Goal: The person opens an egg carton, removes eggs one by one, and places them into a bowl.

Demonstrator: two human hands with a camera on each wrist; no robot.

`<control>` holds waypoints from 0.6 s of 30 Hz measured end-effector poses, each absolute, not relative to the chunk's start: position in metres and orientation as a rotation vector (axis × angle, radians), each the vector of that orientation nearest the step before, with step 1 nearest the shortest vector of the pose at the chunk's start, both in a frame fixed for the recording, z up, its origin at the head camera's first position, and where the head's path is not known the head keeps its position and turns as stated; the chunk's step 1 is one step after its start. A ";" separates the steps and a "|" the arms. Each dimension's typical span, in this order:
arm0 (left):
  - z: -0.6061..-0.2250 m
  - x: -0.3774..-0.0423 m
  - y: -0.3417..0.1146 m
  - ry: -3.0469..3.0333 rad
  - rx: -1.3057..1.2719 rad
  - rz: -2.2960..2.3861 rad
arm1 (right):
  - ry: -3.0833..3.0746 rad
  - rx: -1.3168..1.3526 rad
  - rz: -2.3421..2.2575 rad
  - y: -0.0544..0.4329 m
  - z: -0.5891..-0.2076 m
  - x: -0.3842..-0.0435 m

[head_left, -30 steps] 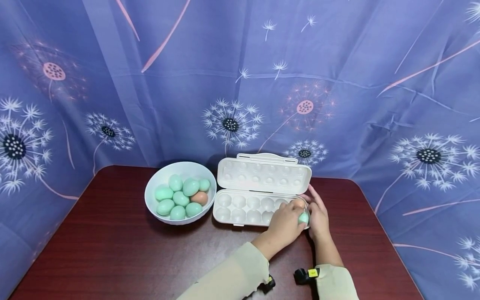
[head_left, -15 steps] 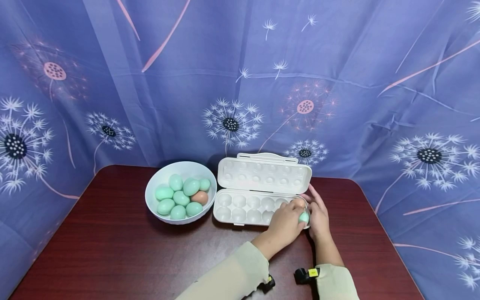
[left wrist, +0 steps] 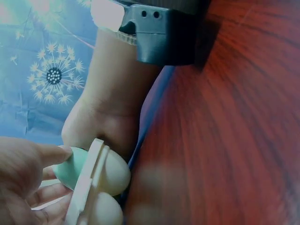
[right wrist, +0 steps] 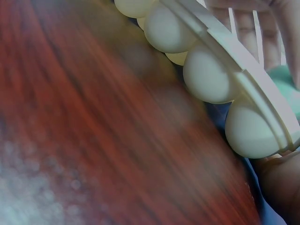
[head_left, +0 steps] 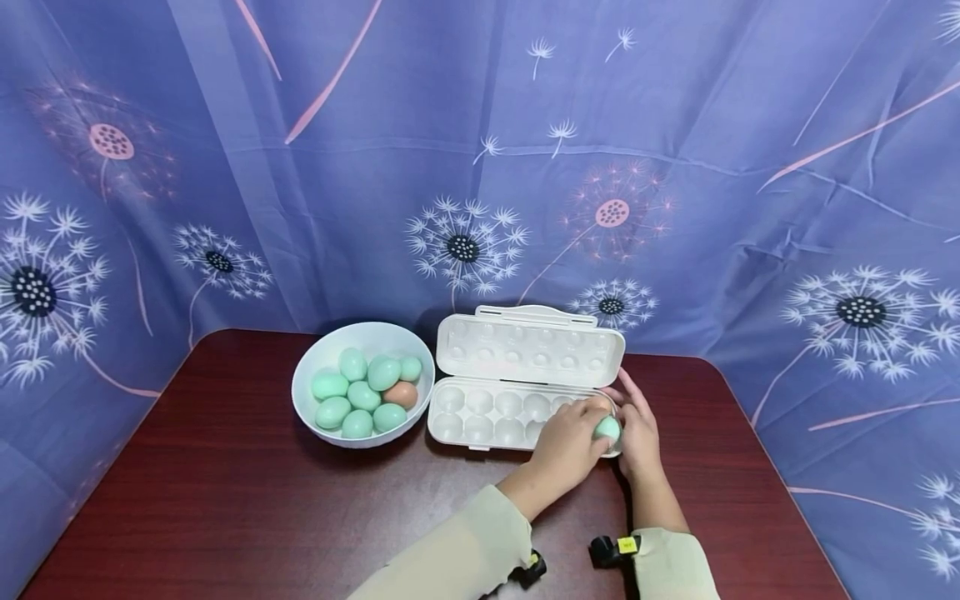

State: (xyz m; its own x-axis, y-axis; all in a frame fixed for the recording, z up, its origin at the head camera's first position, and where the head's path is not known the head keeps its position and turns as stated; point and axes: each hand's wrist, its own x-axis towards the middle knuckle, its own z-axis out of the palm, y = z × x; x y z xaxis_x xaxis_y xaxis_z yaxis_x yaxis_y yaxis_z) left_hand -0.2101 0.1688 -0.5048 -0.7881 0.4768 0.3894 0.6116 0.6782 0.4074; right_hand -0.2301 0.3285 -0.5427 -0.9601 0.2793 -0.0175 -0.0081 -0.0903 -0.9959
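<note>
An egg carton (head_left: pixel 480 415), white plastic with its lid raised, stands on the table. My left hand (head_left: pixel 566 442) reaches over its right part and pinches a green egg (head_left: pixel 607 429) between thumb and fingers at the front right corner cup. In the left wrist view, the thumb presses on the green egg (left wrist: pixel 70 168) just above the carton rim. Just behind it, a brown egg (head_left: pixel 600 402) sits in the back right cup, partly hidden by the left fingers. My right hand (head_left: pixel 637 429) rests along the carton's right end, its fingers extended.
Left of the carton stands a white bowl (head_left: pixel 303 400) with several green eggs (head_left: pixel 357 424) and one brown egg (head_left: pixel 401 394). A patterned blue curtain (head_left: pixel 375 208) hangs behind the dark red table (head_left: pixel 247 500). The raised lid (head_left: pixel 528 346) leans at the back.
My left hand has shifted slightly left and its fingers have moved, so more of the green egg shows and less of the brown one. The right hand stays in place.
</note>
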 end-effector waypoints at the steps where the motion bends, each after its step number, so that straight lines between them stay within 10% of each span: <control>1: -0.504 -0.210 0.167 -2.635 -0.870 -0.787 | -1.976 -0.297 2.164 0.329 -0.542 -0.230; 18: -0.477 -0.218 0.129 -2.511 -0.780 -1.047 | -1.997 -0.313 2.147 0.327 -0.541 -0.228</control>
